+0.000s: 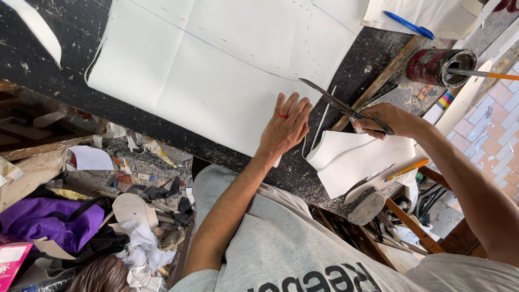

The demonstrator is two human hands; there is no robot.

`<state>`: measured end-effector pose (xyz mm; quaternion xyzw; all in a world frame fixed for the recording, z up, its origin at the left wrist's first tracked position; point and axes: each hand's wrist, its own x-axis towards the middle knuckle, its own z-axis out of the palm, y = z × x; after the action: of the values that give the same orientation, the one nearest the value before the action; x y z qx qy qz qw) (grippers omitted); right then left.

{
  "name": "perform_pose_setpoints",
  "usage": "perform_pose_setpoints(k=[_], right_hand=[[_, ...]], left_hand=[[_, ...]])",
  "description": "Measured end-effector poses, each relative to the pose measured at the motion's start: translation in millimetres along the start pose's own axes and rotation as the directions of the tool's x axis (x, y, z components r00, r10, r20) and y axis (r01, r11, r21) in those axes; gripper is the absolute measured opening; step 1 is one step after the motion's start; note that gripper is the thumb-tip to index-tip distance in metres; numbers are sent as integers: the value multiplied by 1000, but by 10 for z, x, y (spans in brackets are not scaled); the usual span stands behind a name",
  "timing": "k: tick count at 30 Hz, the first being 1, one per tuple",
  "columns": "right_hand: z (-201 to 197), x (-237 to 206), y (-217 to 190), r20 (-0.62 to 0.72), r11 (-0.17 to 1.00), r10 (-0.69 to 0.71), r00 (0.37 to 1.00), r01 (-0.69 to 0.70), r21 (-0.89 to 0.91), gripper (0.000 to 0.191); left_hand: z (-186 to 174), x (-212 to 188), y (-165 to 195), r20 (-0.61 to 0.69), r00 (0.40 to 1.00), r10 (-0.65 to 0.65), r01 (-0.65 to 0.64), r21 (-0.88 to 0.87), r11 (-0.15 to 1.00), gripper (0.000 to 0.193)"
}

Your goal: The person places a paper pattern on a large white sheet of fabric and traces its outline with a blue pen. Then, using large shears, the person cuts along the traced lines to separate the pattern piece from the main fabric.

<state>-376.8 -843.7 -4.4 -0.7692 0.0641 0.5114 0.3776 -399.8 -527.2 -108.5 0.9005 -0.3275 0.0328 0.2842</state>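
Head camera is looking down past a grey shirt (281,243) to a scuffed black worktable (48,59). Nearest, cut white paper pieces (351,159) are lying at the table edge with an orange pencil (406,170) resting on them. The left hand (285,128), fingers spread flat and holding nothing, is pressing down the large white paper sheet (216,65) near its cut edge. Just beside it, the right hand (386,120) is gripping the handles of a pair of scissors (338,103), whose blades are pointing toward the sheet's marked line. Farther off, a dark red can (438,66) with a brush handle in it is standing on the table, and a blue pen (409,24) is lying on another sheet.
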Motion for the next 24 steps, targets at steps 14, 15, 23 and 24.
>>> perform_pose_setpoints(k=[14, 15, 23, 24], right_hand=[[-386, 55, -143, -61, 867, 231, 971, -234, -440, 57], [-408, 85, -161, -60, 863, 249, 967, -250, -438, 57], [-634, 226, -467, -43, 814, 165, 985, -160, -558, 64], [-654, 224, -499, -51, 781, 178, 983, -172, -600, 64]], left_hand=[[22, 0, -6, 34, 999, 3, -4, 24, 1000, 45], [29, -3, -8, 44, 999, 3, -4, 35, 999, 45], [104, -33, -15, 62, 998, 17, -21, 57, 998, 47], [111, -38, -12, 62, 998, 16, -20, 61, 998, 47]])
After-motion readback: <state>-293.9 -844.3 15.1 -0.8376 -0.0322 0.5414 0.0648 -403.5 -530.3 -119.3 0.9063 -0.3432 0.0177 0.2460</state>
